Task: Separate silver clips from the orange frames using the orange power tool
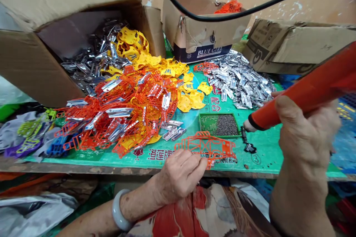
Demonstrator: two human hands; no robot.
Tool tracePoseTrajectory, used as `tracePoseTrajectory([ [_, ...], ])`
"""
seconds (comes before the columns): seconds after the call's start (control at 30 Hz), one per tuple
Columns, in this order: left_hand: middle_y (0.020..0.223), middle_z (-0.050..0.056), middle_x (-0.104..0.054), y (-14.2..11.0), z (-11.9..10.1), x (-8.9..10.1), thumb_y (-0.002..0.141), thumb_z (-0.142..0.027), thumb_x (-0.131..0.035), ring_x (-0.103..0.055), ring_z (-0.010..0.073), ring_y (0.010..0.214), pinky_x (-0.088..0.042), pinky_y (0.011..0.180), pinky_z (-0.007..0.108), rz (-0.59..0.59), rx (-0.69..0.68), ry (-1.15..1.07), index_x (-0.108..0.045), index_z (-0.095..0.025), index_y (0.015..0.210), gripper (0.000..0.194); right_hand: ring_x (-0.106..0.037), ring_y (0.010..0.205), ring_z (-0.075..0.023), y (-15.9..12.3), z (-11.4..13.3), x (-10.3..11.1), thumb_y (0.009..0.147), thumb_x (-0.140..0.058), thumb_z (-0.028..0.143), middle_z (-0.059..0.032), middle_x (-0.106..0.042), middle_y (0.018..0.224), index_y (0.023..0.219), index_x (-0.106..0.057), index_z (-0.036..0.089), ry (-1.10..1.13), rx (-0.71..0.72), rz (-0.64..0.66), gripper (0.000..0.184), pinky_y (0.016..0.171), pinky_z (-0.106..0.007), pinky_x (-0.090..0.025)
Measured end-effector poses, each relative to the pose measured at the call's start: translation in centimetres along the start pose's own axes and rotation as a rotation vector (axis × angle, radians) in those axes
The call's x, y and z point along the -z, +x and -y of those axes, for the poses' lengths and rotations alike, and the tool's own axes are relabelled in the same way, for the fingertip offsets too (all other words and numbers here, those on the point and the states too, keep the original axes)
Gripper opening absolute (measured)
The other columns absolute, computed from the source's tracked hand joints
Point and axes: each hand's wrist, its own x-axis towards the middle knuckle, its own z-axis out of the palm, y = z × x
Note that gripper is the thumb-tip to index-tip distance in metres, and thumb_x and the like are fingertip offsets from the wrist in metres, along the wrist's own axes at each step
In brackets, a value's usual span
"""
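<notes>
My right hand [303, 129] grips an orange-red power screwdriver [303, 89], slanting down to the left. Its pale tip points at the table beside a green tray [205, 126] of small dark screws [226, 125]. Just below that tip lies a small black part [249, 148]. With curled fingers, my left hand [185, 172] is closed at the near edge of an orange plastic lattice frame [208, 146]; the fingertips are partly hidden. A small orange piece [210, 163] shows beside its knuckles.
Orange frames [133, 100] with silver pieces are heaped at left, near yellow plastic parts [191, 100]. Silver pieces [244, 81] are piled at back right. Cardboard boxes [25, 63] line the back, and a black cable [200, 17] hangs across. Gloves [25, 133] lie far left.
</notes>
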Motion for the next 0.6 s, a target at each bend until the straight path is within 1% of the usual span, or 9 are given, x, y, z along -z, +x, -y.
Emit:
tracePoseTrajectory([
  [0.07,0.069,0.004,-0.062,0.2,0.0,-0.2,0.088,-0.012,-0.048,-0.055,0.0146,0.063,-0.043,0.056,0.028,0.012,0.09,-0.046,-0.06,-0.012,0.095,0.015,-0.053,0.104,-0.0293,-1.4,0.3,0.8,0.06,-0.079,0.039,-0.0097,-0.051,0.123,0.134,-0.043,0.031,-0.255,0.161,0.01,0.082,0.076,-0.046,-0.048],
  [0.1,0.067,0.003,-0.061,0.4,0.0,-0.2,0.087,-0.012,-0.049,-0.054,0.0144,0.062,-0.043,0.056,0.028,0.021,0.135,-0.08,-0.061,-0.013,0.092,0.013,-0.047,0.113,-0.0333,-2.3,0.6,1.1,0.059,-0.079,0.04,-0.0105,-0.045,0.13,0.137,-0.039,0.032,-0.358,0.255,0.021,0.088,0.079,-0.05,-0.047],
  [0.13,0.067,0.002,-0.061,0.6,0.0,-0.2,0.087,-0.012,-0.051,-0.054,0.0143,0.062,-0.043,0.057,0.028,0.033,0.171,-0.122,-0.061,-0.013,0.09,0.011,-0.041,0.119,-0.0361,-3.3,1.0,1.3,0.061,-0.078,0.038,-0.0107,-0.042,0.132,0.134,-0.044,0.031,-0.415,0.325,0.057,0.081,0.085,-0.054,-0.045],
  [0.17,0.067,0.003,-0.062,0.8,0.0,-0.1,0.086,-0.013,-0.052,-0.055,0.0145,0.063,-0.044,0.059,0.028,0.051,0.2,-0.168,-0.061,-0.014,0.09,0.01,-0.04,0.12,-0.0366,-4.3,1.4,1.3,0.065,-0.076,0.035,-0.0104,-0.045,0.129,0.127,-0.052,0.03,-0.428,0.402,0.163,0.067,0.092,-0.057,-0.041],
  [0.23,0.072,0.003,-0.064,1.2,0.0,0.2,0.085,-0.013,-0.053,-0.056,0.0149,0.066,-0.045,0.06,0.027,0.075,0.254,-0.267,-0.059,-0.014,0.092,0.009,-0.041,0.12,-0.0352,-6.0,2.0,1.2,0.072,-0.07,0.029,-0.0096,-0.052,0.121,0.114,-0.06,0.027,-0.394,0.492,0.553,0.044,0.099,-0.058,-0.036],
  [0.3,0.076,0.003,-0.064,1.5,0.1,0.4,0.084,-0.015,-0.055,-0.057,0.0149,0.069,-0.046,0.061,0.027,0.07,0.308,-0.341,-0.056,-0.015,0.093,0.009,-0.045,0.117,-0.0318,-6.9,2.1,0.9,0.078,-0.064,0.024,-0.0083,-0.059,0.113,0.107,-0.062,0.025,-0.336,0.492,0.928,0.029,0.099,-0.055,-0.037],
  [0.37,0.077,0.002,-0.063,1.6,0.0,0.4,0.083,-0.017,-0.057,-0.058,0.0146,0.071,-0.046,0.064,0.027,0.046,0.338,-0.359,-0.053,-0.016,0.091,0.009,-0.05,0.112,-0.0277,-7.1,1.8,0.6,0.084,-0.058,0.021,-0.007,-0.064,0.105,0.102,-0.063,0.024,-0.299,0.444,1.1,0.019,0.096,-0.051,-0.04],
  [0.47,0.077,0.001,-0.064,1.4,-0.2,0.2,0.083,-0.02,-0.059,-0.058,0.0149,0.071,-0.045,0.067,0.029,-0.005,0.265,-0.272,-0.05,-0.018,0.092,0.013,-0.056,0.102,-0.0232,-7.2,1.1,0.6,0.087,-0.054,0.019,-0.0052,-0.067,0.097,0.095,-0.063,0.023,-0.255,0.416,1.119,0.013,0.09,-0.046,-0.043],
  [0.6,0.081,0.001,-0.068,1.0,-0.2,0.1,0.082,-0.02,-0.061,-0.059,0.0162,0.077,-0.042,0.075,0.034,-0.08,0.093,-0.098,-0.05,-0.017,0.095,0.018,-0.059,0.095,-0.0218,-8.3,0.2,1.0,0.085,-0.055,0.014,-0.0048,-0.068,0.091,0.092,-0.063,0.022,-0.154,0.431,0.997,0.014,0.086,-0.044,-0.046],
])
